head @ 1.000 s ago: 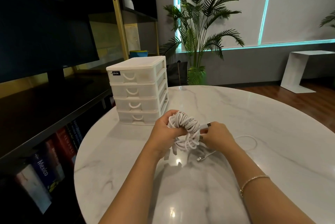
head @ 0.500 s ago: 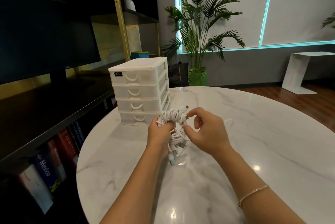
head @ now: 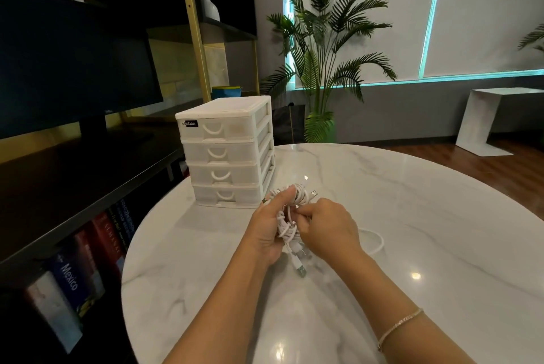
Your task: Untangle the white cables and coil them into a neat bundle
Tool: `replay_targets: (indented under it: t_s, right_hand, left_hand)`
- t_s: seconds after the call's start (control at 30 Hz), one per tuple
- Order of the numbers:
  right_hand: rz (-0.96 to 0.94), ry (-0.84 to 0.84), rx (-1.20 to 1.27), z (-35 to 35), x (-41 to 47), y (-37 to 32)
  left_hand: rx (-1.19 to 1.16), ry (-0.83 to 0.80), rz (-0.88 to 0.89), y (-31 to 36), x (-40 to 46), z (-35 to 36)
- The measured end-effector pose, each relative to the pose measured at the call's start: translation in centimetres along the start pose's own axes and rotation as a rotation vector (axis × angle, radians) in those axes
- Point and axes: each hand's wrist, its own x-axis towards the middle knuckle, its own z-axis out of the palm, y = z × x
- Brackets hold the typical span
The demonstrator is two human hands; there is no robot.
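The left hand [head: 269, 226] grips the tangled bundle of thin white cables [head: 290, 210] upright above the round white marble table [head: 441, 216], while the right hand [head: 329, 228], touching it from the right, pinches a strand at mid-height, and a loose white cable loop [head: 375, 241] trails rightward across the table.

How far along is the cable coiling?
Mostly coiled: the white cable bundle is wound into loops, held in the left hand above the marble table. In hand: the right hand pinches a strand at the bundle's middle. Left: several plug ends stick out top and bottom, and a loose cable loop lies on the table to the right, not yet wound in.
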Motion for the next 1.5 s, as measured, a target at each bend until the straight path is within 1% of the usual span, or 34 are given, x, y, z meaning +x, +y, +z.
replay_targets:
  t_s: [0.13, 0.23, 0.3, 0.37, 0.47, 0.57, 0.7, 0.77, 0.83, 0.93, 1.03, 1.2, 1.37, 1.43, 1.5]
  right_hand:
    - [0.035, 0.011, 0.037, -0.2, 0.1, 0.0]
    - [0.070, -0.073, 0.067, -0.1, 0.1, 0.1]
    - [0.067, -0.097, 0.084, 0.0, 0.1, 0.2]
    - [0.098, -0.074, 0.147, 0.3, 0.1, 0.3]
    - [0.202, 0.024, 0.278, 0.8, 0.0, 0.2]
    - [0.280, 0.100, 0.395, 1.2, -0.1, 0.0]
    - [0.283, 0.112, 0.533, 1.5, -0.2, -0.2]
    - [0.266, 0.116, 0.560, 1.5, -0.2, 0.1]
    - [0.251, 0.121, 0.588, 1.6, -0.2, 0.3]
    - [0.210, 0.159, 0.590, 1.6, -0.2, 0.2]
    - [0.177, 0.189, 0.595, 1.7, 0.0, 0.3]
    - [0.154, 0.129, 0.544, 1.9, 0.1, 0.6]
    - [0.127, 0.159, 0.326, 2.4, 0.5, 0.3]
    - [0.121, 0.115, 0.365, 2.3, 0.6, 0.4]
    - [0.134, 0.049, 0.483, 1.5, 0.4, 0.5]
  left_hand:
    - [0.004, 0.031, -0.014, -0.3, 0.2, -0.1]
    - [0.040, 0.076, -0.007, -0.4, 0.0, 0.1]
    - [0.053, 0.091, 0.010, -0.5, 0.0, 0.1]
    - [0.053, 0.074, 0.015, -0.6, 0.1, 0.0]
    - [0.083, 0.051, 0.012, -0.7, 0.0, 0.0]
    - [0.097, 0.062, 0.036, -0.8, -0.1, 0.3]
    - [0.104, 0.070, 0.087, -0.9, 0.2, 0.2]
    - [0.154, 0.099, 0.128, -1.0, 0.2, 0.2]
    - [0.250, 0.148, 0.205, -1.2, 0.3, 0.2]
    - [0.407, 0.217, 0.293, -1.1, 0.4, 0.0]
    - [0.468, 0.250, 0.359, -1.1, 0.3, 0.1]
    - [0.539, 0.335, 0.397, -1.3, 0.2, -0.1]
    - [0.546, 0.421, 0.419, -1.0, 0.2, -0.1]
    - [0.574, 0.403, 0.423, -1.0, 0.1, -0.2]
    - [0.599, 0.366, 0.427, -1.1, 0.0, -0.3]
